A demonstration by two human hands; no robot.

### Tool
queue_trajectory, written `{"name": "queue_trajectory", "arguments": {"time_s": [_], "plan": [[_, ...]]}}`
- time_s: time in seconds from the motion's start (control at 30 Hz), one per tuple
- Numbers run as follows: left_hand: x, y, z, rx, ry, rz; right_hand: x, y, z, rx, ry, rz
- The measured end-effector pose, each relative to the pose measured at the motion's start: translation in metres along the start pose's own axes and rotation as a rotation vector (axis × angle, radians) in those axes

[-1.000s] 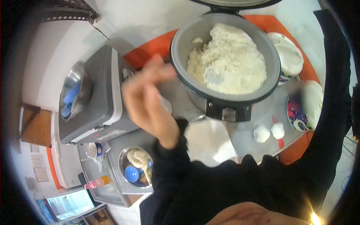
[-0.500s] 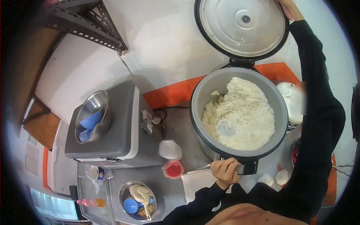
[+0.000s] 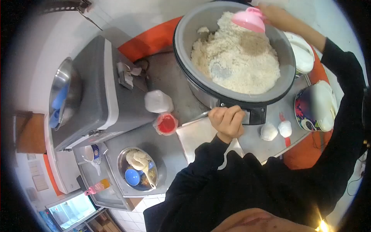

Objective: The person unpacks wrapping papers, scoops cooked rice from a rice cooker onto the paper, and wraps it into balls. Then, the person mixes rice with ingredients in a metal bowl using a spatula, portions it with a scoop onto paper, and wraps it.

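A large round cooker point(image 3: 284, 83) stands open, with white rice point(image 3: 247, 65) heaped in its grey pot. My left hand point(image 3: 228, 121) is closed around the front edge by the black latch. Over the far right part of the rice, my right hand point(image 3: 270, 16) grips a pink scoop point(image 3: 250, 20) by its handle; its fingers are partly blurred. A patch of shadow lies on the rice below the scoop. A translucent round shape point(image 3: 221, 71) shows at the near left of the rice.
Left of the cooker are a grey cool box point(image 3: 92, 85) bearing a steel bowl point(image 3: 63, 92), a white container point(image 3: 158, 101) and a red-topped cup point(image 3: 167, 123). A basin point(image 3: 123, 164) holds a blue bowl. Two white bundles point(image 3: 269, 132) and patterned tubs point(image 3: 305, 112) sit at the right.
My right hand has come down from the raised lid to above the rice, now with the pink scoop. My left hand stays at the cooker's front. The view has shifted.
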State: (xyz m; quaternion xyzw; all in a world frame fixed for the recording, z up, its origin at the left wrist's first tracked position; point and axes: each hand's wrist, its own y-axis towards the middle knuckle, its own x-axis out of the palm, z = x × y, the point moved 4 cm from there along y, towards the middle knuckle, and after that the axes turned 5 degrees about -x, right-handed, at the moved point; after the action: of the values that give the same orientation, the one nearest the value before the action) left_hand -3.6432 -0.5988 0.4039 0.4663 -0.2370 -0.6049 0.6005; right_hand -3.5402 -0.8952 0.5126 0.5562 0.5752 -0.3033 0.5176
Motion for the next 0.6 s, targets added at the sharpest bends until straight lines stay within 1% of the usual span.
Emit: {"name": "queue_trajectory", "arguments": {"time_s": [0.07, 0.1, 0.17, 0.2, 0.23, 0.3, 0.33, 0.4, 0.43, 0.5, 0.57, 0.6], "plan": [[0.000, -0.001, -0.001, -0.012, -0.016, -0.017, 0.033, 0.001, -0.005, 0.296, -0.913, -0.300], [-0.001, 0.000, -0.001, -0.010, -0.025, -0.028, 0.047, -0.004, -0.004, 0.296, -0.910, -0.308], [-0.001, 0.005, -0.002, 0.001, -0.025, -0.028, 0.056, -0.002, -0.029, -0.018, -0.934, 0.043], [-0.002, 0.007, -0.001, -0.013, -0.063, -0.030, 0.067, -0.004, -0.022, 0.097, -0.982, -0.190], [-0.003, 0.006, -0.001, -0.028, -0.103, -0.037, 0.071, 0.003, -0.021, 0.102, -0.977, -0.192], [-0.003, 0.003, -0.005, -0.025, -0.113, -0.065, 0.082, 0.013, -0.018, 0.204, -0.695, -0.284], [-0.003, 0.003, -0.006, -0.013, -0.124, -0.095, 0.082, 0.020, -0.021, 0.205, -0.698, -0.290], [-0.006, 0.001, -0.008, 0.002, -0.163, -0.141, 0.092, 0.029, -0.022, 0.413, -0.569, -0.558], [-0.006, 0.000, -0.009, 0.008, -0.187, -0.152, 0.095, 0.038, -0.023, 0.385, -0.578, -0.563], [-0.004, 0.002, -0.007, -0.031, -0.139, -0.117, 0.112, 0.044, -0.023, 0.200, -0.609, -0.740], [-0.007, 0.001, -0.009, 0.007, -0.151, -0.003, 0.130, 0.050, -0.035, 0.157, -0.539, -0.806], [-0.008, 0.001, -0.011, -0.010, -0.148, -0.007, 0.137, 0.053, -0.040, 0.146, -0.502, -0.820]]}}
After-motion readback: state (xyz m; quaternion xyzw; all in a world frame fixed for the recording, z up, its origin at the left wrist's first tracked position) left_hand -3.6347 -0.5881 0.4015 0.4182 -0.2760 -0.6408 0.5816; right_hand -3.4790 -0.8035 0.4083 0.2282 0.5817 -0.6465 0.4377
